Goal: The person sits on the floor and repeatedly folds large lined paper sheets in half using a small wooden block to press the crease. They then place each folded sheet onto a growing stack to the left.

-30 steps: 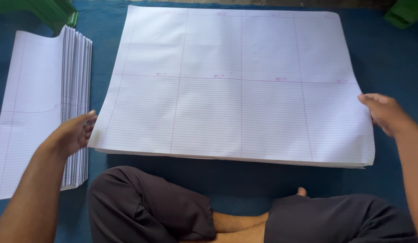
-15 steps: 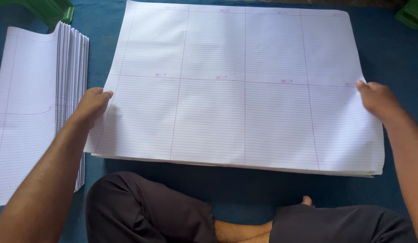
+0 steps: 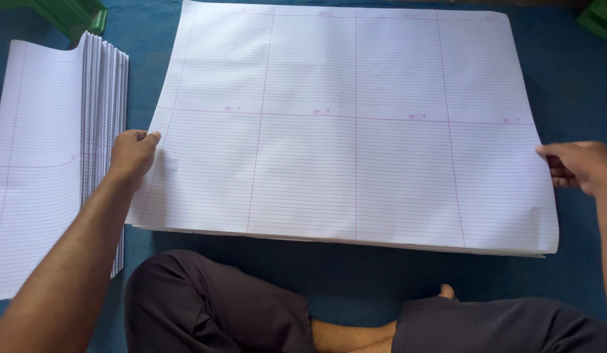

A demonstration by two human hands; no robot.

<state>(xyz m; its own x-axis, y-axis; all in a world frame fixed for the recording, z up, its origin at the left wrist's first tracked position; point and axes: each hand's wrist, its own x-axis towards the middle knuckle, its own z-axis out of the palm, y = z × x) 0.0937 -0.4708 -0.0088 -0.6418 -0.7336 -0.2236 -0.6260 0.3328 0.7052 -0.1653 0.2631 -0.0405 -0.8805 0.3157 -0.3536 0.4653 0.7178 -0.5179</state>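
Note:
A stack of large white ruled sheets (image 3: 355,131) with pink margin lines lies flat on the blue floor in front of me. My left hand (image 3: 132,153) pinches the left edge of the top sheet, about halfway up. At the opposite side my right hand (image 3: 578,167) grips the right edge of the same sheet at a similar height. The sheet lies nearly flat between both hands.
A pile of folded ruled sheets (image 3: 48,163) sits on the floor to the left, its fold edges fanned upward. Green plastic furniture legs show at the top left (image 3: 68,13) and top right (image 3: 601,16). My crossed legs (image 3: 251,314) lie just below the stack.
Both hands have slid farther up the sheet's side edges, from the lower corners toward mid-height. My view has shifted slightly.

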